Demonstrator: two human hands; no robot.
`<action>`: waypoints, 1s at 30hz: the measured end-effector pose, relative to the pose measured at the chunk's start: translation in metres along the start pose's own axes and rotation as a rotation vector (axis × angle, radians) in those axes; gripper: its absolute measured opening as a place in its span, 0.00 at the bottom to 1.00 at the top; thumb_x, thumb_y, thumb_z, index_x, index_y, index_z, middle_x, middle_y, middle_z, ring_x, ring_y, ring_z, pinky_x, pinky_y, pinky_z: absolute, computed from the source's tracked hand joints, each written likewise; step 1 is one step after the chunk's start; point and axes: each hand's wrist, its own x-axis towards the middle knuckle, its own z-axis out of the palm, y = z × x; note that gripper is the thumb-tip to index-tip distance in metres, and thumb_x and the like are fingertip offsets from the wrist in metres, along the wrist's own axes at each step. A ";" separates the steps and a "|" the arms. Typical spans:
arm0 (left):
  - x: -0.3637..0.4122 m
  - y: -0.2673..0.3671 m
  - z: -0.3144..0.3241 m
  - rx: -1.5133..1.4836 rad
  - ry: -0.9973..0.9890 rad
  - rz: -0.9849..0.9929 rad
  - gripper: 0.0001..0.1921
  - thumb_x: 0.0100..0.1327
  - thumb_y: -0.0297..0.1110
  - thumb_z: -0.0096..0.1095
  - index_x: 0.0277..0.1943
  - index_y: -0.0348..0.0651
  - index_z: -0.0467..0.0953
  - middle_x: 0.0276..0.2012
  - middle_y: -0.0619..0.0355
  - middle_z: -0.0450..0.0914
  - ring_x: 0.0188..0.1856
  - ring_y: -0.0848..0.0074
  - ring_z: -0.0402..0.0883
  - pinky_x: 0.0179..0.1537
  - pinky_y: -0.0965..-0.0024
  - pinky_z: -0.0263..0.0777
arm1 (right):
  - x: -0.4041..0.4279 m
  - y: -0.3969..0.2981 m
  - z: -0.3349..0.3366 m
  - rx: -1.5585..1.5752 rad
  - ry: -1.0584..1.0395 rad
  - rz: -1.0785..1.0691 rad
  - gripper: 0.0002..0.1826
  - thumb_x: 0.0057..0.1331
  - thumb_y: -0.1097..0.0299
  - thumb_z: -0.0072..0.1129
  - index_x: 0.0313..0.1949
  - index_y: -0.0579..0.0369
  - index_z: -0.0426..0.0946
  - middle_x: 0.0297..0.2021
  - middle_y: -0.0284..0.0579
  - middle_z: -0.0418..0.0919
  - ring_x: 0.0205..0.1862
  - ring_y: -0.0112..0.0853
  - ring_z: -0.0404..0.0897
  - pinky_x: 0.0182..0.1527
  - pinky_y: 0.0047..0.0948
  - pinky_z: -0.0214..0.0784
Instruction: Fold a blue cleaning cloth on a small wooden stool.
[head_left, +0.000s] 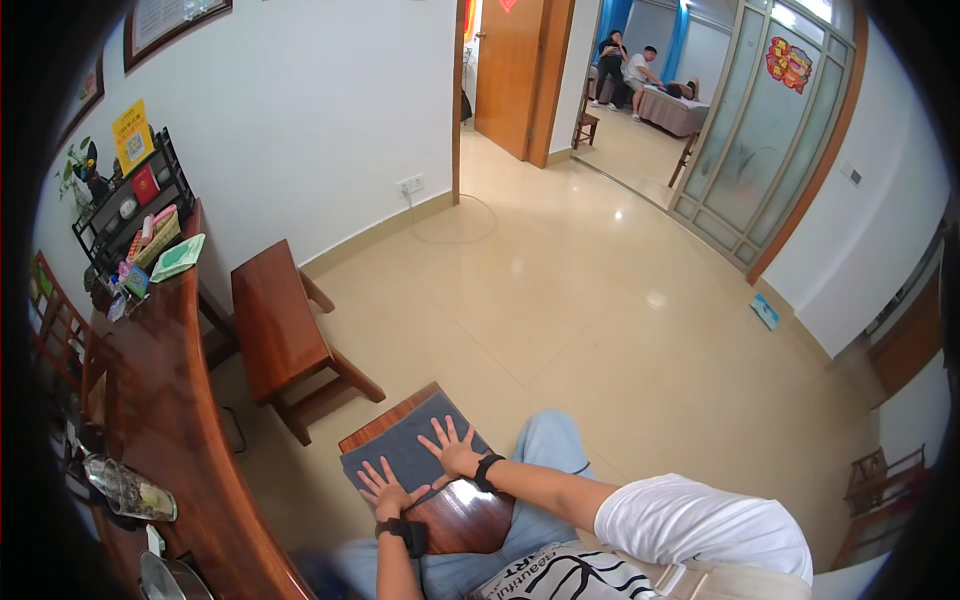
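Note:
A folded dark grey cloth (405, 442) lies flat across a polished wooden stool seat (469, 521) right before me. My left hand (391, 491) rests palm down on the cloth's near left part, fingers spread. Farther right, my right hand (452, 448) is also pressed flat on it with the fingers apart. The two thumbs point towards each other near the cloth's near edge. Dark bands circle both wrists. Bare glossy wood shows at the far and near ends of the seat.
A wooden bench (281, 322) stands beyond the stool. On my left runs a long wooden table (161, 375), with a glass (135, 491), a metal pot (169, 577), a green packet (178, 257) and a black rack (135, 202). Several people are in the far room beyond a sliding glass door (765, 135).

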 end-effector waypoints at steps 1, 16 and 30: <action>0.000 0.001 -0.002 0.017 -0.018 -0.014 0.69 0.33 0.75 0.59 0.67 0.47 0.25 0.64 0.40 0.13 0.65 0.48 0.12 0.61 0.39 0.22 | 0.001 0.000 0.000 -0.001 -0.008 0.006 0.64 0.41 0.26 0.55 0.67 0.35 0.24 0.65 0.55 0.15 0.65 0.59 0.18 0.53 0.77 0.29; 0.019 -0.001 -0.017 0.085 -0.116 -0.041 0.69 0.33 0.76 0.57 0.66 0.48 0.21 0.63 0.40 0.11 0.65 0.48 0.10 0.62 0.40 0.23 | 0.024 -0.007 -0.009 -0.014 -0.049 0.042 0.67 0.37 0.26 0.58 0.67 0.35 0.26 0.64 0.58 0.13 0.63 0.63 0.15 0.50 0.79 0.30; 0.028 0.000 -0.032 0.062 -0.165 -0.029 0.69 0.34 0.75 0.60 0.66 0.47 0.20 0.63 0.41 0.09 0.64 0.49 0.08 0.61 0.39 0.23 | 0.033 -0.010 -0.023 -0.008 -0.079 0.069 0.67 0.37 0.26 0.58 0.67 0.35 0.25 0.64 0.60 0.12 0.64 0.63 0.16 0.51 0.78 0.33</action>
